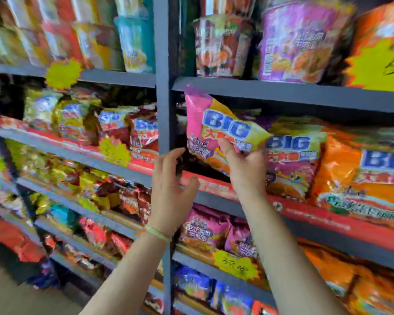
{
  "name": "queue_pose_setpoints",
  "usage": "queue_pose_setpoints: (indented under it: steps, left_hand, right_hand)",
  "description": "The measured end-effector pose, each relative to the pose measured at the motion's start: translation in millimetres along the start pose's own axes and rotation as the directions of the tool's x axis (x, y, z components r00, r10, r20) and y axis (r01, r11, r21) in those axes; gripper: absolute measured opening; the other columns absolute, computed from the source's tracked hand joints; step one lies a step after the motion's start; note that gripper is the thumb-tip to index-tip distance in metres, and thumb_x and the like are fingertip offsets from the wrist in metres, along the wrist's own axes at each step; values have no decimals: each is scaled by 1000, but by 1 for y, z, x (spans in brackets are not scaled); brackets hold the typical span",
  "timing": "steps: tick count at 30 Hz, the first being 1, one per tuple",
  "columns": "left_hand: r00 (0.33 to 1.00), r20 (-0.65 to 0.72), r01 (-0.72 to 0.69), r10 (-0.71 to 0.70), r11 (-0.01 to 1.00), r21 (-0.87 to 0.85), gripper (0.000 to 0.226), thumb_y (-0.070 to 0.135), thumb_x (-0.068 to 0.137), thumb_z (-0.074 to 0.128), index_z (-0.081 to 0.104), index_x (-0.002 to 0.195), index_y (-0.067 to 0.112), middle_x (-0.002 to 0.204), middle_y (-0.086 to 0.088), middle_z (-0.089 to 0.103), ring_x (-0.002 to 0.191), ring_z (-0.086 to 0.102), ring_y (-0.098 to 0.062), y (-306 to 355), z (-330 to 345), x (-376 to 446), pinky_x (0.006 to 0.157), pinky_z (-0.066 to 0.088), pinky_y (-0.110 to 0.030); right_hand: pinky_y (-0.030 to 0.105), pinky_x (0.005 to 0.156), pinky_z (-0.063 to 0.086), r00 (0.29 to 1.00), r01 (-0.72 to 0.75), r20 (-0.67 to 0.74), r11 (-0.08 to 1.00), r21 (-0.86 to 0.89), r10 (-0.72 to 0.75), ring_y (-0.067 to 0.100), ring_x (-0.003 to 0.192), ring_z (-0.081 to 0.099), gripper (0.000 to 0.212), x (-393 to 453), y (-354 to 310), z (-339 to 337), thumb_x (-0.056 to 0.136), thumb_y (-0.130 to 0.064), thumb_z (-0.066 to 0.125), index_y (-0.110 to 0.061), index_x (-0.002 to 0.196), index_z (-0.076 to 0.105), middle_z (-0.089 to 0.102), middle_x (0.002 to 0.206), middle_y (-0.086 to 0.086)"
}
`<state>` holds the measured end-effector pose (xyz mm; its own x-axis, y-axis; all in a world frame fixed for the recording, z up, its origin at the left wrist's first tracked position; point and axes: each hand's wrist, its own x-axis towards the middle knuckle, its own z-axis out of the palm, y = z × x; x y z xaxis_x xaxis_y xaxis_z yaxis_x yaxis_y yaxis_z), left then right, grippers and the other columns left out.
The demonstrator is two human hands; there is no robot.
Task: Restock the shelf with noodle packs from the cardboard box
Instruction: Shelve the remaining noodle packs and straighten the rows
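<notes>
Head view: right hand (243, 164) pinches a pink crinkly plastic noodle pack (216, 130) by its lower edge, tilted toward the grey metal shelf (214, 196) gap; left hand (171, 189), fingers loosely spread, holds nothing, seemingly ready to guide it.

Grey metal uprights (163, 87) and boards, pale floor (21, 298) at lower left.

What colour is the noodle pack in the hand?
Mostly pink, with a yellow corner and blue "BIG" letters: the noodle pack in the right hand, head view.
</notes>
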<state>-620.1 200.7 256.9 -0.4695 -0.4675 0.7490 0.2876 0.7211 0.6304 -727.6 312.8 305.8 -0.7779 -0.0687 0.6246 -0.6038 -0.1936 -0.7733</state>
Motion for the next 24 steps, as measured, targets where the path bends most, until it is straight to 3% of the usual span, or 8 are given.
queue_pose_setpoints:
  steps: [3, 5, 9, 11, 15, 17, 21, 24]
  left_hand:
    - [984, 122, -143, 128, 982, 124, 53, 17, 83, 60, 51, 135, 16, 137, -5, 43, 128, 44, -25, 3, 12, 12, 108, 40, -30]
    - [965, 197, -210, 171, 958, 196, 55, 16, 83, 61, 51, 137, 16, 144, -11, 41, 135, 39, -28, -1, 17, 18, 108, 33, -22]
    - [917, 303, -343, 260, 902, 264, 56, 16, 81, 58, 51, 137, 12, 151, -17, 37, 139, 37, -33, -11, 19, 38, 109, 41, -42]
    - [902, 326, -385, 284, 871, 306, 58, 18, 80, 54, 51, 137, 10, 151, -18, 38, 139, 37, -37, -12, 24, 51, 106, 42, -50]
    - [895, 363, -410, 260, 799, 440, 65, 30, 79, 44, 45, 143, 16, 154, -14, 38, 140, 36, -41, -9, 39, 69, 101, 43, -59]
    - [883, 393, -433, 256, 766, 475, 67, 38, 81, 44, 39, 145, 18, 155, -12, 38, 142, 33, -41, -12, 45, 74, 103, 39, -62]
    - [842, 457, -499, 286, 735, 460, 80, 56, 81, 54, 32, 150, 23, 157, -12, 34, 148, 24, -37, -21, 57, 86, 107, 31, -64]
    - [842, 432, -513, 324, 730, 451, 70, 53, 89, 47, 36, 149, 19, 156, -16, 35, 149, 21, -37, -21, 71, 95, 113, 23, -63]
  right_hand:
    - [19, 82, 52, 990, -67, 119, 994, -84, 77, 1, 98, 68, 36, 9, 13, 15, 87, -21, 75, -10, 120, 63, 72, 108, -4]
    - [19, 73, 56, 956, -190, 216, 980, -55, 197, 3, 93, 70, 36, 11, 19, 20, 92, -12, 69, -7, 126, 58, 71, 106, -4]
    - [18, 79, 51, 959, -176, 169, 947, -268, 226, 4, 93, 66, 38, 15, 20, 23, 90, -34, 70, -21, 123, 55, 67, 104, -13]
    - [22, 84, 48, 967, -161, 137, 929, -333, 217, 14, 105, 65, 51, 15, 12, 23, 92, -42, 66, -20, 134, 49, 67, 115, -7]
    - [25, 94, 40, 981, -74, 112, 830, -552, 161, 27, 129, 52, 61, 10, -6, 19, 98, -36, 59, -7, 145, 33, 54, 140, 12]
    - [30, 104, 39, 989, 11, 118, 758, -653, 87, 26, 135, 45, 62, 3, -17, 14, 98, -27, 59, -6, 149, 30, 45, 147, 12]
    - [31, 93, 49, 939, 308, 138, 590, -746, -315, 19, 114, 53, 36, -11, -34, -10, 96, -12, 55, -11, 132, 54, 54, 126, 6]
    - [36, 102, 42, 889, 333, 128, 428, -840, -439, 25, 120, 51, 33, -3, -33, -36, 92, -12, 56, -6, 124, 60, 56, 127, 11]
